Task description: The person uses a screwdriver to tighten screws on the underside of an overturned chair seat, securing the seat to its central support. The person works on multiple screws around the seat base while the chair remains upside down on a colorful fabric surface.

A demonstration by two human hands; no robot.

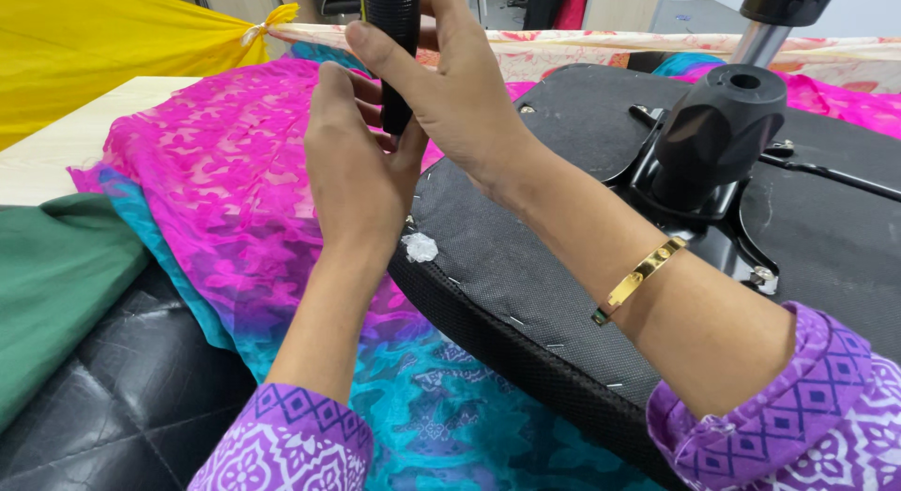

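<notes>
Item: black cylindrical handle (392, 40), top centre of frame, above the upturned chair seat (526, 266). Right hand (450, 87) fingers wrapped around it; left hand (352, 162) fingers curled against its lower end. Best kept steadied by both hands, clear of pink cloth (216, 172).

I see my left hand (352, 176) raised, back toward me, fingers curled inward. My right hand (449, 87) crosses above it, fingers closed in a grip, both forearms reaching forward, wrists nearly touching.

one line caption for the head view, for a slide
Both hands, left and right, grip a black ribbed cylindrical handle over pink-and-teal patterned fabric.
</notes>
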